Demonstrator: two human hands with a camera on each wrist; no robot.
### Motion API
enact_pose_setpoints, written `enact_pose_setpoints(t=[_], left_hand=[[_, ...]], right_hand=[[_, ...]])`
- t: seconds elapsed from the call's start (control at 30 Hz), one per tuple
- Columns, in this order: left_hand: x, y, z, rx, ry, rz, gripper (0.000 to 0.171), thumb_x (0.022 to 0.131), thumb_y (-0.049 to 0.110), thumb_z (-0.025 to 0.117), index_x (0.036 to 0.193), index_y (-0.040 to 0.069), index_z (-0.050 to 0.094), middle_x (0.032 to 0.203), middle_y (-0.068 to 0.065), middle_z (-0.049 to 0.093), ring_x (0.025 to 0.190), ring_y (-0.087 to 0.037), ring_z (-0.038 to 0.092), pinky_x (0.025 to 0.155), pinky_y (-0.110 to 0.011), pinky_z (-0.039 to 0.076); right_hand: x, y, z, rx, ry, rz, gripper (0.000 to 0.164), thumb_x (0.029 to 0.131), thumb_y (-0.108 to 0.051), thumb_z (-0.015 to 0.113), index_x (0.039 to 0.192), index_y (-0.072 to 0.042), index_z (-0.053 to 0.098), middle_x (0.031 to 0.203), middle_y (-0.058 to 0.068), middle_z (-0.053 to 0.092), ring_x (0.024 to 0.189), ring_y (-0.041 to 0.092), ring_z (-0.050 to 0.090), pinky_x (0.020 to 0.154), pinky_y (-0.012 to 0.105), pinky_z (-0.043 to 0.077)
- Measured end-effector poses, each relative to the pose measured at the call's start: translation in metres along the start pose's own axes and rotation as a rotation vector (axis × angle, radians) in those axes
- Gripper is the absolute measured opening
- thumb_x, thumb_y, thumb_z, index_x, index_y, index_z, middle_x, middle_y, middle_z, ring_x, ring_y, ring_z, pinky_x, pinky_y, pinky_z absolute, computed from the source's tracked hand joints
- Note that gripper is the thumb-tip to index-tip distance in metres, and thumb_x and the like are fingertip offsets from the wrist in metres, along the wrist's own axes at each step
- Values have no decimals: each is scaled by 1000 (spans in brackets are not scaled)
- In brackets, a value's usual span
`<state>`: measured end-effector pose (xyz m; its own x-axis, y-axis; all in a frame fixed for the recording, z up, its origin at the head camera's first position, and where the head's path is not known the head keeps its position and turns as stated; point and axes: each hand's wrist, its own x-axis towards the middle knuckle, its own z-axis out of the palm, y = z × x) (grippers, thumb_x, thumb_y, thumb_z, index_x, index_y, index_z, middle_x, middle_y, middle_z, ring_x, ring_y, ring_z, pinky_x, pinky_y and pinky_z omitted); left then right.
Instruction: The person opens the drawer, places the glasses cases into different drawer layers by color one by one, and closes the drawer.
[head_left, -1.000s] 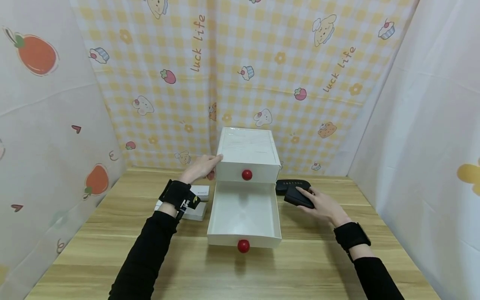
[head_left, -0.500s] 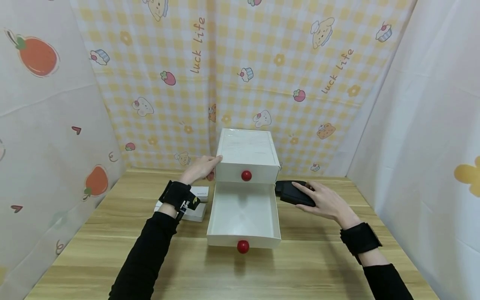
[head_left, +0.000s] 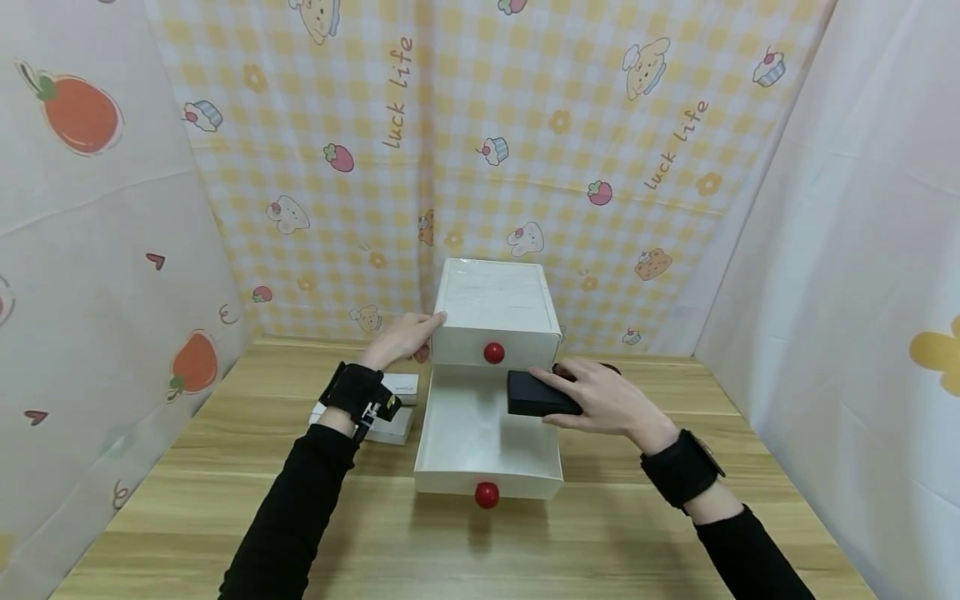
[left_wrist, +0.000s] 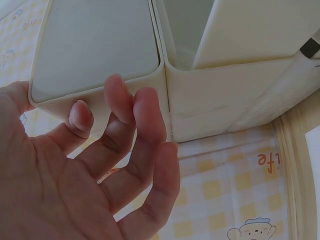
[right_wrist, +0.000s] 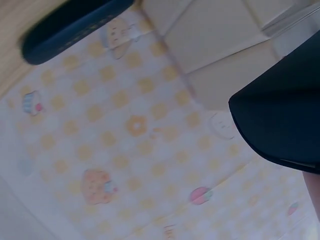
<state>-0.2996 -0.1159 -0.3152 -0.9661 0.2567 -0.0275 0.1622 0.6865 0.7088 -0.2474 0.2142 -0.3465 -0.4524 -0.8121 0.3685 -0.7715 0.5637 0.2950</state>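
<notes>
A white two-drawer cabinet (head_left: 495, 296) stands on the table, its lower drawer (head_left: 457, 482) pulled out. My left hand (head_left: 405, 336) rests at the upper left front corner. In the left wrist view the thumb touches the cabinet's edge and the half-bent fingers lie along its side. With my right hand (head_left: 607, 404) I grip a flat black case (head_left: 540, 397) over the right part of the open drawer. One rounded end of that case (right_wrist: 280, 115) fills the right of the right wrist view. Its contents do not show.
A second dark case (right_wrist: 75, 30) lies on the table right of the cabinet, mostly behind my right hand in the head view. Small white boxes (head_left: 401, 386) sit left of the drawer, partly under my left wrist. A patterned cloth (head_left: 360, 183) hangs behind.
My right hand has carried the black case from beside the other dark case leftward, over the open drawer. My left hand has stayed at the cabinet's corner.
</notes>
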Motion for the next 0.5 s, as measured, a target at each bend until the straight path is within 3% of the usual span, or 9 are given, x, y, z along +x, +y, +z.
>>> enact_pose_setpoints(t=[0.27,0.5], left_hand=[[0,-1,0,9,3,3,56,100,50,30,90,7,64,67,-8,63,60,-14,57,67,-27,44],[0,-2,0,10,9,12,57,100,51,30,103,7,65,65,-5,62,63,-18,60,67,-27,43]], right_hand=[[41,-28,8,-89,-27,-94,67,83,-58,62,138,-20,51,96,3,55,77,13,49,68,27,45],[59,-45,28,-162,-46,-126,68,84,-63,55,139,-22,49,105,5,60,84,15,55,69,26,47]])
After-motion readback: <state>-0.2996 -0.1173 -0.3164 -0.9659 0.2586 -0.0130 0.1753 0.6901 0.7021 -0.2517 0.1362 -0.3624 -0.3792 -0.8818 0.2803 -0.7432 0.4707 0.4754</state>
